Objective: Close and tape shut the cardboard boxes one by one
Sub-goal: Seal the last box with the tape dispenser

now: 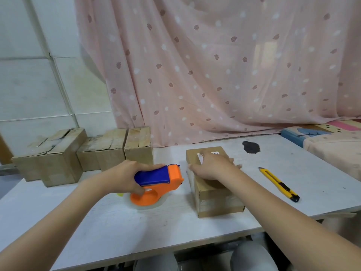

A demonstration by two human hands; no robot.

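The left hand (125, 178) grips the orange and blue tape dispenser (157, 185), fingers curled round its handle, its roll of clear tape resting on the desk (97, 218) near the middle. The nose of the dispenser points toward the cardboard box (214, 194) just beside it. The right hand (212, 166) lies flat on the closed box top, fingers straight. The box's long axis runs from the near edge toward the far edge. Three more boxes (82, 153) stand at the far left corner. A yellow utility knife (279, 183) lies near the right edge.
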